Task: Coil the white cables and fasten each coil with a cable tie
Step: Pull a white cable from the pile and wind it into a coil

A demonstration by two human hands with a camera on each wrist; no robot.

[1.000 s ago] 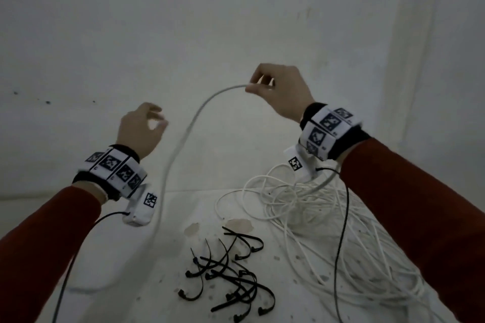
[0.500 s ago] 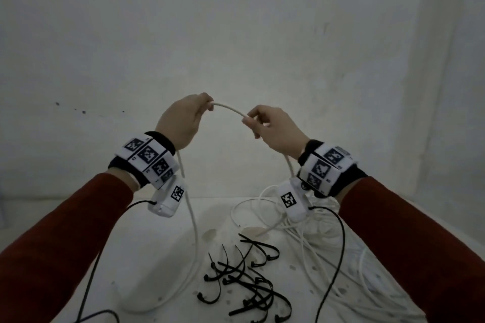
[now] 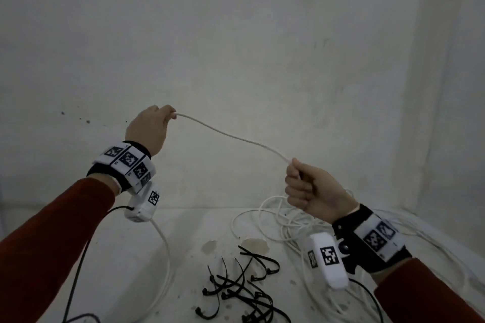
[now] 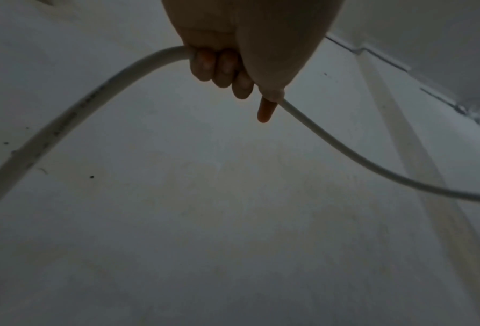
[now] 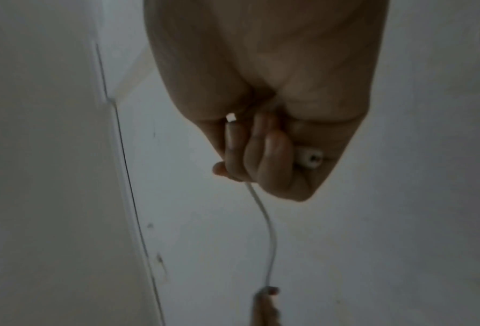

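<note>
Two hands: both raised over the table, well apart, each gripping the same white cable.
Left hand: the higher one, fingers curled round the cable; in the left wrist view three fingertips wrap under it while the thumb side pins it.
Right hand: lower and to the right, closed in a fist on the cable.
Only in the right wrist view: the cut end of the cable pokes out past the curled fingers, showing a round white jacket with a dark core; the head view hides this end inside the fist.
Only in the left wrist view: faint print along the cable jacket, too blurred to read.
Only in the head view: the table, the loose pile and the ties.
Cable axis: the span between the hands runs from upper left down to lower right, nearly straight with a slight sag; from the left hand the rest drops to the table and curves along it.
Cable pile: a tangle of white loops on the table beneath and behind the right hand; the number of separate cables cannot be told.
Cable ties: black, heaped loosely on the table at front centre, roughly ten, overlapping too much for an exact count.
</note>
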